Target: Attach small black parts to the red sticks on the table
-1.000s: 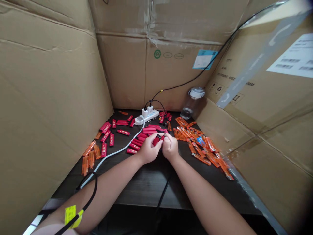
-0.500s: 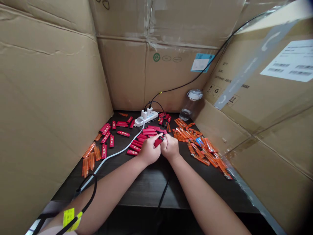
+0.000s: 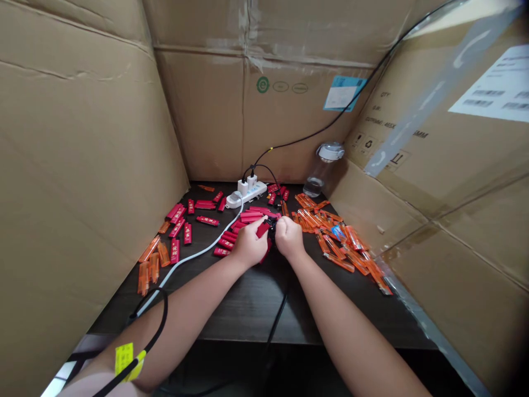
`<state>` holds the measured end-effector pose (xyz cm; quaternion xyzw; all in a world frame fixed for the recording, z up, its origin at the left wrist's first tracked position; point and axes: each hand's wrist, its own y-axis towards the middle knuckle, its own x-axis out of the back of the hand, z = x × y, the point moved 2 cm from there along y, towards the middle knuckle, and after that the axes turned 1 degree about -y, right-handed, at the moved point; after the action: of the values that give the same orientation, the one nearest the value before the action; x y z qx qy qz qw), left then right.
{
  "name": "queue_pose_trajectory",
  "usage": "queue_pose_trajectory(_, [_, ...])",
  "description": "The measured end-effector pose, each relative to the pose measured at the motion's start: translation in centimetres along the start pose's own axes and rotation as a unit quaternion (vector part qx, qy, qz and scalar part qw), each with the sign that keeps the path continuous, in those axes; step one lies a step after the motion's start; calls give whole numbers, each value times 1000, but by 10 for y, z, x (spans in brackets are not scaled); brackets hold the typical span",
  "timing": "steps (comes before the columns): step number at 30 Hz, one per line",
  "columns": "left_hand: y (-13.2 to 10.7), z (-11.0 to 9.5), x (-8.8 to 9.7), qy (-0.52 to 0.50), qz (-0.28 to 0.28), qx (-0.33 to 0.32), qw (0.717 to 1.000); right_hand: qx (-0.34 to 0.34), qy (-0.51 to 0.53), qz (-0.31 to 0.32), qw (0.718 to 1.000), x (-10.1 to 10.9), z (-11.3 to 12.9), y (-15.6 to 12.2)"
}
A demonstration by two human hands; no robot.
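Closed left hand and closed right hand together grip a red plastic lighter, now shifted slightly farther from the wrists.

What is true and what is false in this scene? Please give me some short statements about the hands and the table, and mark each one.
1. The left hand and the right hand are close together, with a red lighter at the fingers. True.
2. The white power strip sits on top of a cardboard box. False: it lies on the dark table.
3. The clear plastic bottle has a white lid. True.
4. The orange lighters lie only on the left side of the table. False: they lie on both sides, with most on the right.
5. A yellow tag hangs at the left arm. True.
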<state>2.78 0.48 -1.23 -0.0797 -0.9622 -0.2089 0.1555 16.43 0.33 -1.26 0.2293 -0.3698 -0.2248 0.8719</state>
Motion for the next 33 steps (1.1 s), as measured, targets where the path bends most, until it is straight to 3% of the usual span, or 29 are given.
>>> queue_pose_trajectory(8, [18, 9, 14, 83, 66, 23, 994, -11, -98, 135, 986, -5, -9, 2])
queue_pose_trajectory(12, [19, 8, 17, 64, 62, 61, 994, -19, -75, 127, 989, -3, -11, 0])
queue_pose_trajectory(16, [16, 9, 18, -65, 60, 133, 987, -40, 10, 103, 994, 7, -7, -5])
queue_pose_trajectory(20, [12, 3, 16, -253, 68, 167, 951, -11, 157, 84, 984, 17, 8, -15])
queue_pose_trajectory(25, [8, -5, 13, -364, 107, 123, 917, 73, 216, 73, 971, 25, 26, -25])
queue_pose_trajectory(33, [4, -14, 14, -286, 140, 26, 948, 113, 204, 31, 972, 29, 32, -29])
